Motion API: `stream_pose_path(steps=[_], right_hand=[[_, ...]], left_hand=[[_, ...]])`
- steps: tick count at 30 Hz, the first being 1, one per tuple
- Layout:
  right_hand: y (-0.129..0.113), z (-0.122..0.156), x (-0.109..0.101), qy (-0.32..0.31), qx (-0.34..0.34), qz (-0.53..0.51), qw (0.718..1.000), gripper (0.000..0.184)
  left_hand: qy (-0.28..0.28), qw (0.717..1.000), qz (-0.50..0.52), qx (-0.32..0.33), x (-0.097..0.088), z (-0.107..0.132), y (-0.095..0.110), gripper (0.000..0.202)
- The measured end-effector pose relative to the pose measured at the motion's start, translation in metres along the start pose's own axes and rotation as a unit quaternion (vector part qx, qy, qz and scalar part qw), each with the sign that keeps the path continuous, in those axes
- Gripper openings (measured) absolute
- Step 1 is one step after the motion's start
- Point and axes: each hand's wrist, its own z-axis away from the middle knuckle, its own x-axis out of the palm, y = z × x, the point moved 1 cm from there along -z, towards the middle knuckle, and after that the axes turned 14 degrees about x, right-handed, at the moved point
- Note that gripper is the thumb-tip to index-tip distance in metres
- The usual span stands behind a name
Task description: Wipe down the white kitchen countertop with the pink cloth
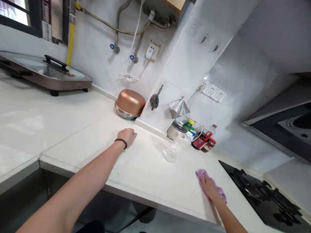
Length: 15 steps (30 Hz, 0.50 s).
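Observation:
My right hand (209, 187) lies flat, fingers stretched out, on a pink cloth (200, 175) pressed to the white countertop (145, 174) near the hob. My left hand (127, 135) rests on the counter further back with its fingers curled in, nothing visible inside them; a dark bead bracelet (121, 142) circles the wrist. An empty clear plastic bottle (175, 149) lies on its side between the two hands.
A copper-coloured pot (130, 103) sits upside down by the wall. A small rice cooker (175, 130), sauce bottles (202, 141) and jars stand in the corner. A black gas hob (264, 194) is at right; an electric griddle with lid (46, 72) at far left.

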Motion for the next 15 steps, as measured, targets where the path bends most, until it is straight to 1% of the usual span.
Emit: stream_pose_path(steps=[2, 3, 4, 5, 6, 8, 9, 12, 14, 15], right_hand=[[-0.016, 0.003, 0.0, 0.0, 0.06, 0.005, 0.998, 0.084], [-0.028, 0.005, -0.001, 0.007, 0.085, -0.004, 0.996, 0.088], [-0.043, 0.008, -0.003, 0.016, 0.096, -0.029, 0.995, 0.093], [-0.06, 0.012, -0.005, 0.024, 0.087, -0.073, 0.993, 0.1], [-0.08, 0.017, -0.007, 0.031, 0.059, -0.129, 0.989, 0.108], [-0.125, 0.026, -0.014, 0.031, -0.011, -0.249, 0.968, 0.12], [-0.148, 0.03, -0.018, 0.029, -0.032, -0.289, 0.956, 0.123], [-0.211, 0.036, -0.03, 0.027, -0.038, -0.36, 0.932, 0.126], [-0.243, 0.033, -0.036, 0.038, -0.009, -0.412, 0.91, 0.122], [-0.254, 0.03, -0.038, 0.043, 0.007, -0.431, 0.901, 0.118]], left_hand=[[0.003, 1.0, 0.01, 0.001, 0.001, 0.0, 0.0, 0.036], [0.002, 1.0, 0.014, 0.001, 0.002, 0.0, 0.0, 0.036], [0.001, 1.0, 0.017, 0.0, 0.002, -0.001, -0.001, 0.035], [-0.001, 1.0, 0.017, -0.001, 0.003, -0.001, -0.001, 0.035], [-0.002, 1.0, 0.016, -0.001, 0.003, -0.001, -0.001, 0.035], [-0.005, 1.0, 0.01, 0.0, 0.004, -0.002, -0.002, 0.036], [-0.006, 1.0, 0.007, 0.002, 0.004, -0.002, -0.003, 0.036], [-0.005, 1.0, 0.001, 0.002, 0.006, -0.003, -0.004, 0.037], [-0.004, 1.0, 0.001, 0.002, 0.006, -0.003, -0.005, 0.037], [-0.005, 1.0, 0.003, 0.003, 0.006, -0.003, -0.006, 0.036]])
